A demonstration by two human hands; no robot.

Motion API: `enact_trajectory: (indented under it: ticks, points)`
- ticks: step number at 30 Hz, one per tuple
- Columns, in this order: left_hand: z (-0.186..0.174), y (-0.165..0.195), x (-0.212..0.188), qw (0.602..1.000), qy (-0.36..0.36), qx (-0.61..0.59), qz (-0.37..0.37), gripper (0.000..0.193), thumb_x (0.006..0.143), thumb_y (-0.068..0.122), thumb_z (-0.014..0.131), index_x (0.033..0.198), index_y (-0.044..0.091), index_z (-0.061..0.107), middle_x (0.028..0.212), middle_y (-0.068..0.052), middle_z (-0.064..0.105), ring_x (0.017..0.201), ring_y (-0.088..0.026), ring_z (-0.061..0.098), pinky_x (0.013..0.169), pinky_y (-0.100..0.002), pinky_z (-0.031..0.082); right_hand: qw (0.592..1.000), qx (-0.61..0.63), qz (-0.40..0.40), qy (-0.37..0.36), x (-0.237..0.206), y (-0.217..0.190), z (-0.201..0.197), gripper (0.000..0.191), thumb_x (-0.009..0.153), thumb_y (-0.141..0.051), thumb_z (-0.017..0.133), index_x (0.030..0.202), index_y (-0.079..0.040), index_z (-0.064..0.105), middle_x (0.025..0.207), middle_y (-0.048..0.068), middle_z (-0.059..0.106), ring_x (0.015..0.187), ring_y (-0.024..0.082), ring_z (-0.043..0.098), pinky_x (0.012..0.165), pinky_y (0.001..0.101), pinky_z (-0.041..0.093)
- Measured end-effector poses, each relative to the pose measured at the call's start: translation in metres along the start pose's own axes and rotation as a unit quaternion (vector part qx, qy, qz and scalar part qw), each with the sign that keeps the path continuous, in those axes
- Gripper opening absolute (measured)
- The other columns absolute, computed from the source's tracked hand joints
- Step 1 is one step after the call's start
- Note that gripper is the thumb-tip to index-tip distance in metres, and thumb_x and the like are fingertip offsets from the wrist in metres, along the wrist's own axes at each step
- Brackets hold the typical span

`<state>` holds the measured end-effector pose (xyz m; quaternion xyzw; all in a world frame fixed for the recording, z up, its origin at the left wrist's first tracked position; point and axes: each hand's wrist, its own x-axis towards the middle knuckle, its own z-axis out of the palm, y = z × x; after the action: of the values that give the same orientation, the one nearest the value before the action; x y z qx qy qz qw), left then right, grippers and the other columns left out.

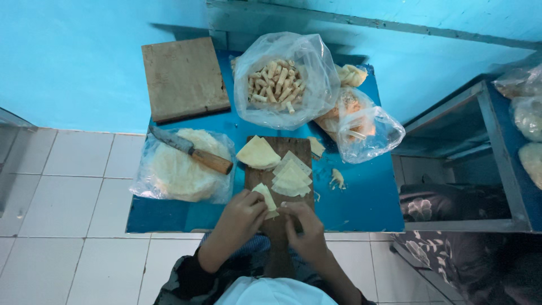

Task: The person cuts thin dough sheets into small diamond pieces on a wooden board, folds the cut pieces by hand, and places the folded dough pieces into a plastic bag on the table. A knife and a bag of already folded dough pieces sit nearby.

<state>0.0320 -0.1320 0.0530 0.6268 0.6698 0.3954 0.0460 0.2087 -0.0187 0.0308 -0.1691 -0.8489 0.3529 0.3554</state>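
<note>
Left hand (241,210) and right hand (302,226) both pinch a pastry sheet (265,197), folding it | cut stack (292,178) within reach on board (282,148) | knife (192,150) parked aside.

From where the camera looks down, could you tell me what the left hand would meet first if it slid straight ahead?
Probably the fanned stack of pale triangular wrappers on the wooden board, just beyond the left hand; depth is uncertain.

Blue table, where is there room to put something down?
Bare blue table shows right of the small board, below the tied bag, and at the front left under the bagged wrappers. The back is crowded: big board, bag of rolls. Both hands fill the front middle.
</note>
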Motion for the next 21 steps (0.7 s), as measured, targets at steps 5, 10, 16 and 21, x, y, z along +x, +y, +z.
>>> enact_trajectory:
  ticks: [5, 10, 16, 21]
  points:
    - [0.009, -0.006, -0.003, 0.990, 0.071, -0.077, -0.095, 0.011, 0.081, 0.003, 0.073, 0.090, 0.002, 0.066, 0.093, -0.011, 0.066, 0.083, -0.029, 0.065, 0.071, -0.039, 0.052, 0.987, 0.083, 0.130, 0.037, 0.000, -0.005, 0.008, 0.035, 0.088, 0.003, 0.073, 0.119, -0.003, 0.059, 0.109, 0.014, 0.076, 0.103, 0.022, 0.078, 0.086, 0.0328, 0.062]
    - [0.010, -0.009, -0.006, 0.918, 0.136, -0.280, -0.247, 0.008, 0.093, 0.005, 0.071, 0.099, 0.001, 0.069, 0.092, -0.007, 0.071, 0.082, -0.013, 0.073, 0.070, -0.025, 0.059, 0.970, 0.220, 0.102, -0.018, 0.005, -0.007, 0.013, 0.054, 0.087, 0.003, 0.079, 0.131, -0.004, 0.048, 0.122, 0.018, 0.071, 0.114, 0.024, 0.073, 0.095, 0.0362, 0.062]
    - [0.008, 0.013, -0.005, 0.870, 0.138, -0.431, -0.195, 0.010, 0.094, 0.004, 0.070, 0.103, -0.001, 0.070, 0.106, -0.005, 0.066, 0.097, -0.013, 0.069, 0.084, -0.027, 0.061, 0.940, 0.314, 0.127, 0.038, 0.001, -0.006, 0.031, 0.061, 0.082, 0.008, 0.080, 0.131, -0.004, 0.045, 0.122, 0.018, 0.064, 0.114, 0.025, 0.068, 0.097, 0.0374, 0.059]
    - [-0.010, 0.032, -0.007, 0.946, 0.140, -0.281, -0.081, 0.027, 0.076, 0.002, 0.083, 0.099, 0.003, 0.070, 0.108, -0.008, 0.067, 0.099, -0.021, 0.071, 0.082, -0.030, 0.059, 0.882, 0.422, 0.195, 0.079, -0.004, 0.011, 0.020, 0.057, 0.085, 0.011, 0.075, 0.131, -0.004, 0.043, 0.109, 0.014, 0.062, 0.106, 0.020, 0.069, 0.090, 0.0333, 0.058]
